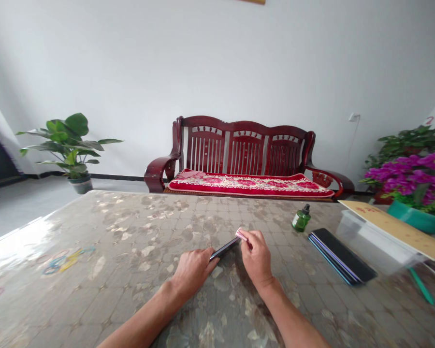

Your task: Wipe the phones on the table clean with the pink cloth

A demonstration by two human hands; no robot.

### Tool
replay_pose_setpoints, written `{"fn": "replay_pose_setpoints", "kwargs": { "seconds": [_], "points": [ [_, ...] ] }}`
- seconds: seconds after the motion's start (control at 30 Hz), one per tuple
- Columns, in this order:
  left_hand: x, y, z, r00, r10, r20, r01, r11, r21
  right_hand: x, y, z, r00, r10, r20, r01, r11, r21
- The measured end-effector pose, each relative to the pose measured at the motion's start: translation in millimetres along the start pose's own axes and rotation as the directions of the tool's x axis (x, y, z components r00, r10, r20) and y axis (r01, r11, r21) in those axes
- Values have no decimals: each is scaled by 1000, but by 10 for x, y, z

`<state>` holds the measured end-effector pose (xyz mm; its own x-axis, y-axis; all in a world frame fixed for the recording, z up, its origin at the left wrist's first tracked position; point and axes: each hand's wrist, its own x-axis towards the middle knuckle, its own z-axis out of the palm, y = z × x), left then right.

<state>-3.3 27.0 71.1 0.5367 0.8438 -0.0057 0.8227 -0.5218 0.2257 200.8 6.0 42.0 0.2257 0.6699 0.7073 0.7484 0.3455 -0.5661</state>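
My left hand is closed on the near end of a dark phone and holds it edge-on just above the patterned table. Over the phone's far end, my right hand pinches a small pink-and-white pad against it. Both hands sit near the middle of the table, close together.
A stack of dark phones lies to the right, with a small green bottle behind it. A clear plastic box under a cardboard sheet, a green pen and potted purple flowers stand far right. Coloured rubber bands lie left. A red wooden bench faces the table.
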Motion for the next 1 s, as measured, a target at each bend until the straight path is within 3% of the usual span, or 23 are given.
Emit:
{"fn": "replay_pose_setpoints", "kwargs": {
  "seconds": [0.2, 0.37, 0.53, 0.67, 1.0],
  "points": [
    [8, -8, 11, 1000, -7, -4, 7, 1000, -2, 1, 48, 38, 992, 103, -66, -96, 990, 102],
    [3, -9, 11, 1000, -12, 9, 12, 1000, -4, -1, 111, 56, 987, 154, -42, -147, 978, 149],
    [-2, -15, 3, 1000, -4, 2, 4, 1000, 0, -9, 150, 81, 956, 290, -41, -274, 934, 228],
    [-3, -12, -9, 1000, -23, 9, 22, 1000, 7, -3, 205, 104, 927, 375, -16, -355, 891, 285],
    [14, -75, 53, 999, -43, -21, 43, 999, -29, -20, 256, 102, 898, 422, 121, -439, 868, 233]
  ]
}}
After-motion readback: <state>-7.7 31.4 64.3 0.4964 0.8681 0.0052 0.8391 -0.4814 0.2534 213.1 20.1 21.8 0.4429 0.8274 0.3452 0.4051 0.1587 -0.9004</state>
